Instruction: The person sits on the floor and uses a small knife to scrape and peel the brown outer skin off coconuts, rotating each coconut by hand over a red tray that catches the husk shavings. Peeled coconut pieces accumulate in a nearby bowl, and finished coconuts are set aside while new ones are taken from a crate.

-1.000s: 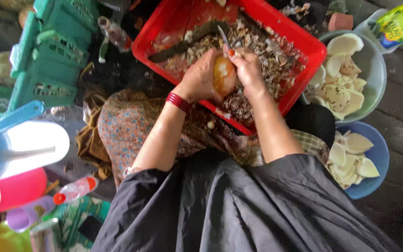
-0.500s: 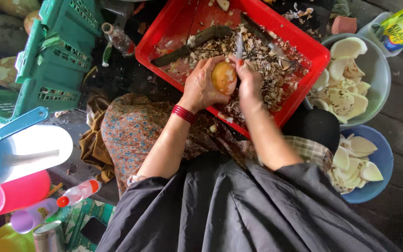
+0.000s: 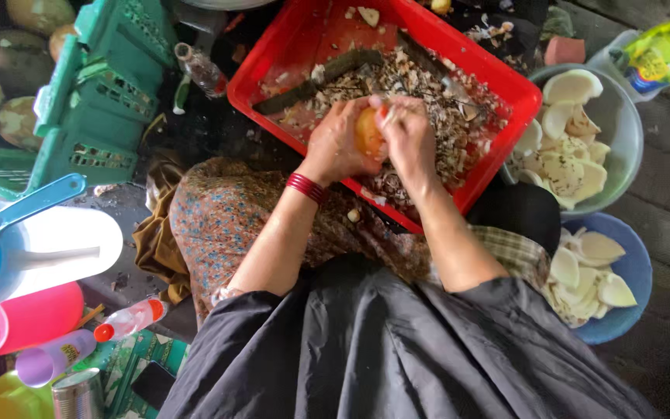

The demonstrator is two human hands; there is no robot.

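Head view: person seated, looking down.
Near right: blue bowl [image 3: 630,271] of white slices.
Left hand [image 3: 335,143]: grip wrapped around orange-brown fruit [image 3: 367,132].
Right hand [image 3: 409,136]: grip pressed on fruit.
Beneath: red tray [image 3: 273,62] of peelings.

Soft, even daylight falls over my lap, with no hard shadows; only a dim patch sits between the red tray [image 3: 505,116] and the green crate [image 3: 102,101]. My hands blur a little with motion where they meet over the tray. The white pieces in the grey bowl [image 3: 622,116] are bright, nearly washed out. The wide lens bends things at the corners, and my dark shirt [image 3: 397,349] reads flat and underexposed.
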